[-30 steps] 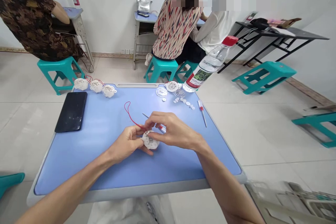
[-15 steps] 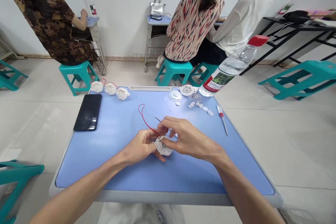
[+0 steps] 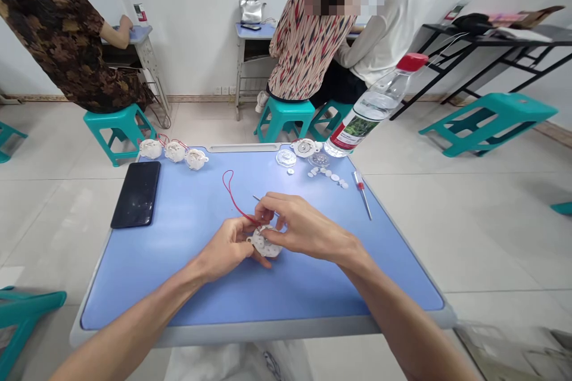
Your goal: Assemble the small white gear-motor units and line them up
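White round disc [image 3: 267, 249] with looped red cord [image 3: 239, 210]

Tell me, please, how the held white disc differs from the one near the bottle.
The left hand and right hand touch the held disc; the far disc rests untouched. The held disc is nearer than the far disc in this view. Both are white and roundish.

Atop the desk [image 3: 223, 303], the right hand [image 3: 295, 223] partly hides a rod [image 3: 255, 197]. Leftward, a stool [image 3: 44, 302] is cropped; rightward, clutter [image 3: 509, 345] blurs.
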{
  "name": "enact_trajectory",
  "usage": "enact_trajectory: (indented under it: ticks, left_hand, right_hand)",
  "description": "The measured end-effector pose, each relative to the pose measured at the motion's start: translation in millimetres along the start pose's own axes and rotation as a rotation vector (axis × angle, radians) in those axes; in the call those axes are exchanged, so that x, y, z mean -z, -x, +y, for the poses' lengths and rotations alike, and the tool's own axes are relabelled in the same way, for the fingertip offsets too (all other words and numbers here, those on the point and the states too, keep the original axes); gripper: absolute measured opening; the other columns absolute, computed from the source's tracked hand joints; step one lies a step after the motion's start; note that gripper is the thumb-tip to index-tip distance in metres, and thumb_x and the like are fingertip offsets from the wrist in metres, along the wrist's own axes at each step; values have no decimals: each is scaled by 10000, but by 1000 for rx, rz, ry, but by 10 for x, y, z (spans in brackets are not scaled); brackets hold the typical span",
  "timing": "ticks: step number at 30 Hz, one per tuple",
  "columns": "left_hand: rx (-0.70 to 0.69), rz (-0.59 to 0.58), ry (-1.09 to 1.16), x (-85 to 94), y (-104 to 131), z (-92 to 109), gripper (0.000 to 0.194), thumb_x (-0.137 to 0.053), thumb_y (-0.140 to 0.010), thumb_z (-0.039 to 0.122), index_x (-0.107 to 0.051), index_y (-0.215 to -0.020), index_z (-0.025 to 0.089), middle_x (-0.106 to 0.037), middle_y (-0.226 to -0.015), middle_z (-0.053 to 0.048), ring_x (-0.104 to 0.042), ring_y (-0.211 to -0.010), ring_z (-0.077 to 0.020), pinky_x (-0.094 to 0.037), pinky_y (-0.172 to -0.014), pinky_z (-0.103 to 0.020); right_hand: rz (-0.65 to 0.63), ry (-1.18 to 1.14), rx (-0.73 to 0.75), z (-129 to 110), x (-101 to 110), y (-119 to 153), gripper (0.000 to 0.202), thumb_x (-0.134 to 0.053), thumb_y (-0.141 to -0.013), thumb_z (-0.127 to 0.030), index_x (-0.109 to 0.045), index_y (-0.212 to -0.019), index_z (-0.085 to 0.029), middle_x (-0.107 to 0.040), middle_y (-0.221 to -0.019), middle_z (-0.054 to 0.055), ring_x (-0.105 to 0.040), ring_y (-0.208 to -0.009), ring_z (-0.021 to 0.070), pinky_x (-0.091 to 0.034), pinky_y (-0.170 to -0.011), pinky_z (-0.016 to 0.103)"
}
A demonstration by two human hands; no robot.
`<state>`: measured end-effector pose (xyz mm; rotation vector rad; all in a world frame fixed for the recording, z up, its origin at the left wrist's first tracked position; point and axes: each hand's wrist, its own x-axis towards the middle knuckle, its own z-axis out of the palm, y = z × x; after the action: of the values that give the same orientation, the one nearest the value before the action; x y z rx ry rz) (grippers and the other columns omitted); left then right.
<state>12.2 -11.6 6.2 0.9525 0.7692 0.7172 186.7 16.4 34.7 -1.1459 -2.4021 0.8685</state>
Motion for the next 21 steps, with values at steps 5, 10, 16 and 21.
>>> enact_trajectory:
  ticks: [5,10,16,21]
  left_hand:
    - [-12,-3,-10,2,1,-10,398,-526,-597,64,-612,-984,102,-667,-993,-98,-658,-764,-206,-560,-713,-406]
    - [-1,-4,-18,-1,-1,-14,352,-563,-647,80,-621,-994,92,-671,-1011,-109,-664,-767,-206,-558,-742,-412]
    - [11,-26,41,8,-26,-20,364,-550,-649,62,-637,-1001,97,-679,-1020,-112,-665,-836,-232,-560,-767,-430]
    - [2,-33,87,24,-39,3,321,-593,-700,108,-645,-1016,114,-686,-1018,-118,-668,-844,-236,-564,-745,-418]
  right_hand:
    - [15,13,-9,-3,-8,-4,173,-551,-740,-79,-565,-878,-181,-598,-881,12,-530,-752,128,-413,-638,246]
    - [18,11,-3,8,2,-8,163,-559,-737,-89,-569,-872,-181,-601,-871,10,-534,-742,126,-406,-633,245]
    - [34,-58,-4,52,28,-17,165,-593,-721,-95,-582,-861,-183,-619,-845,7,-550,-746,129,-428,-642,246]
    - [45,-151,-26,87,68,-13,133,-618,-751,-158,-610,-880,-189,-639,-872,22,-589,-780,143,-476,-641,254]
